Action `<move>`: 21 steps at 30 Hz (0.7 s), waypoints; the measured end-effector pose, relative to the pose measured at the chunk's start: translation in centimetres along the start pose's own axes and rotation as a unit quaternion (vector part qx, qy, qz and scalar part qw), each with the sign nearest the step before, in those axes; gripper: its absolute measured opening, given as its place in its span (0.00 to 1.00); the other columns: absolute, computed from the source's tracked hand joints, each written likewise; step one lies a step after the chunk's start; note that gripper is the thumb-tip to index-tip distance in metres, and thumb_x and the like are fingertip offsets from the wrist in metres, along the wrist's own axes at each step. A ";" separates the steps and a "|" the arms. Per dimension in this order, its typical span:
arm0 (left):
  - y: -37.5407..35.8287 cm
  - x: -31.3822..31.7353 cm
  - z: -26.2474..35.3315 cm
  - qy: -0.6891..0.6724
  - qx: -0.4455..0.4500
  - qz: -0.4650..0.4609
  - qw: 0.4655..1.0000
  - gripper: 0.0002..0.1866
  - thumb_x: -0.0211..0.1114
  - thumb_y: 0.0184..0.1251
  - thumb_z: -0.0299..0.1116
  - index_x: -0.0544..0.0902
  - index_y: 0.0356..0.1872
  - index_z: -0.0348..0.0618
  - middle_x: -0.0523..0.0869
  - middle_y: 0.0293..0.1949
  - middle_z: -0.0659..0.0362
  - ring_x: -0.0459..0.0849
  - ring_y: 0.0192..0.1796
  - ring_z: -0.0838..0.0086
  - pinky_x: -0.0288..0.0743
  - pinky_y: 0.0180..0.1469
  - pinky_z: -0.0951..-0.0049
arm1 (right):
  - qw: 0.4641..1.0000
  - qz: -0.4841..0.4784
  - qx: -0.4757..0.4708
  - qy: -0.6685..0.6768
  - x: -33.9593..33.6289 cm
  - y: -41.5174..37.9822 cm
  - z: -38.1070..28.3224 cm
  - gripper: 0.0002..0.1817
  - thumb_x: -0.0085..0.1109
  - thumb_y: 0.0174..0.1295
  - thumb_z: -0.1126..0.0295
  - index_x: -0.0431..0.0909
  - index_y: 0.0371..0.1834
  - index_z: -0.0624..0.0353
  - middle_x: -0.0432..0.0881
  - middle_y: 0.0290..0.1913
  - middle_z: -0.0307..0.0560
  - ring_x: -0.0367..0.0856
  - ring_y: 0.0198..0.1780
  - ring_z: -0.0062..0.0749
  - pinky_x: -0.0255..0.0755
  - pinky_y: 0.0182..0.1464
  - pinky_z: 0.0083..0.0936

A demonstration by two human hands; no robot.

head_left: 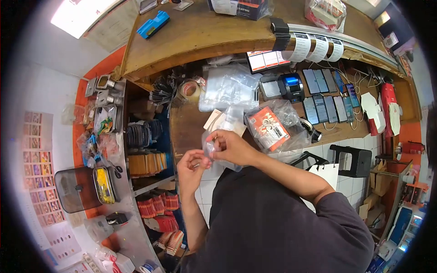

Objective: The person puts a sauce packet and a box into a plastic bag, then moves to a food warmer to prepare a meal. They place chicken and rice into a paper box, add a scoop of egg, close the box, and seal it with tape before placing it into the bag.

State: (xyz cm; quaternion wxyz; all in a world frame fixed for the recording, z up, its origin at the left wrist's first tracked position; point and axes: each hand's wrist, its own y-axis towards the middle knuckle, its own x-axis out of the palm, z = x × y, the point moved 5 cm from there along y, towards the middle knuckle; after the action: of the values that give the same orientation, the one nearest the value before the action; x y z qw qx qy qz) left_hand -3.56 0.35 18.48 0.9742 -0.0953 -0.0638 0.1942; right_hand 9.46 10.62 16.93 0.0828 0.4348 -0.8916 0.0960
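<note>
Both hands are close together over the front edge of the wooden desk. Between them is a clear plastic bag (210, 146), partly covered by the fingers. My right hand (230, 148) pinches the plastic from above. My left hand (193, 166) holds its lower edge with fingertips and thumb. Whatever the plastic contains cannot be made out. Behind the hands lies a beige card (213, 119) beside more clear film. Right of them, an orange packet (268, 128) rests inside a large clear bag.
Clear bags (230, 86) are stacked at the desk's back, near a tape roll (190, 88). Several phones (330, 108) and a black printer (291, 86) stand to the right. A black stool (350, 161) is below. Shelves (145, 132) line the left.
</note>
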 end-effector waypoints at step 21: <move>5.2 -2.9 0.1 0.048 0.000 -0.148 0.988 0.17 0.71 0.59 0.17 0.79 0.50 0.34 0.82 0.32 0.64 0.82 0.34 0.84 0.76 0.37 0.86 | 0.980 0.194 0.007 -0.035 0.2 -0.7 2.9 0.07 0.62 0.63 0.78 0.82 0.42 0.66 0.83 0.33 0.39 0.81 0.36 0.19 0.76 0.43 0.20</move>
State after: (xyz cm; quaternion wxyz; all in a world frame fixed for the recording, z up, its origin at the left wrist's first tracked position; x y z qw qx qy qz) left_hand -8.11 3.92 17.27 0.9942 -0.0936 -0.0303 0.0432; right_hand 9.76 9.34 14.20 0.0279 0.2571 -0.9607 0.1013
